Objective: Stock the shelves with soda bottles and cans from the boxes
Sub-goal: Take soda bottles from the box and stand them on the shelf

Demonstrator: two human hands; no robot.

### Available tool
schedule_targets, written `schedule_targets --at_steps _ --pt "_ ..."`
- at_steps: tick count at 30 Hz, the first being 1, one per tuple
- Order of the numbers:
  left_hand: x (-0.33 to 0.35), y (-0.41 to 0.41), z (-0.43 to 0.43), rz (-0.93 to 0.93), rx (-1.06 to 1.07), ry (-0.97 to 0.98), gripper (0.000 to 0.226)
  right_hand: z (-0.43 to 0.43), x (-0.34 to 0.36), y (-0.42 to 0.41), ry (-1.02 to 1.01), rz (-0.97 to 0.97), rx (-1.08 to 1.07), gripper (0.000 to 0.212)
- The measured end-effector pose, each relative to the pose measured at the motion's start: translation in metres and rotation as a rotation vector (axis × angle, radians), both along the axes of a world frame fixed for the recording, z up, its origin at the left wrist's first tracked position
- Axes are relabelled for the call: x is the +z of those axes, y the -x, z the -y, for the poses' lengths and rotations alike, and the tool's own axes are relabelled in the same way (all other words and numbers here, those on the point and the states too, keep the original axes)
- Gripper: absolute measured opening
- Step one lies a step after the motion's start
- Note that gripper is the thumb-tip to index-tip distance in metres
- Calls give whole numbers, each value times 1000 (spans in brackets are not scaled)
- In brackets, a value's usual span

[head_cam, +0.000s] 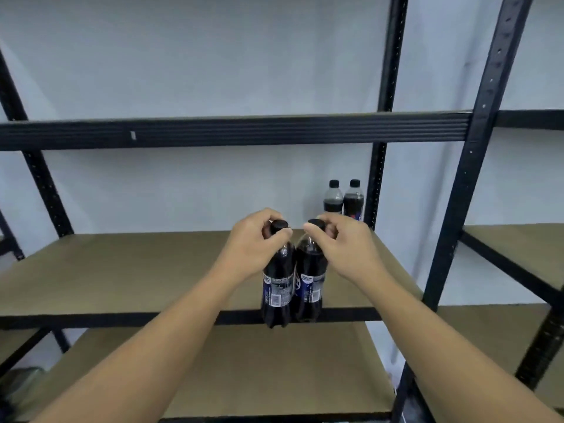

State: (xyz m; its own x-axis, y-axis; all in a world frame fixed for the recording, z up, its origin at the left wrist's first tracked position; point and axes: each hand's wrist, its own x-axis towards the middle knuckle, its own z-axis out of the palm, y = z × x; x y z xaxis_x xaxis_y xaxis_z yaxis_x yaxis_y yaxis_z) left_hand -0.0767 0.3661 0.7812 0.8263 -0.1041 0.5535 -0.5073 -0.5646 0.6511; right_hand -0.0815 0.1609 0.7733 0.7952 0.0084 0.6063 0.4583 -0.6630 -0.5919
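2 soda bottles held by their caps in front of the middle shelf (152,270).

The left hand (256,242) pinches the left bottle (277,288) at its cap, and the right hand (345,242) pinches the right bottle (309,285). Both hang upright and touching, with their bases below the shelf's front edge. They likely need lifting, then moving in toward the 2 standing bottles (343,199) at the shelf's back right.

Two held bottles (291,282) hang side by side before the shelf (122,270); two more bottles (343,198) stand behind at its back right.
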Motion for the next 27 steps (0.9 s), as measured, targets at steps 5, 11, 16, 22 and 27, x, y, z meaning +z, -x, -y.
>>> schedule_targets --at_steps 5,11,16,22,27 --pt "6 -81 30 -32 34 29 9 23 3 -75 -1 -25 -56 30" --pt "2 -162 63 -122 88 27 12 52 3 -156 69 -83 -46 35" --pt "-6 -205 81 -118 130 32 11 61 -8 -217 39 -48 -8 35" --pt "-20 -232 79 -65 220 9 13 61 -32 -244 -12 -72 46 44" --pt "-53 -232 72 -184 126 16 31 65 -69 -221 -140 -345 256 65"
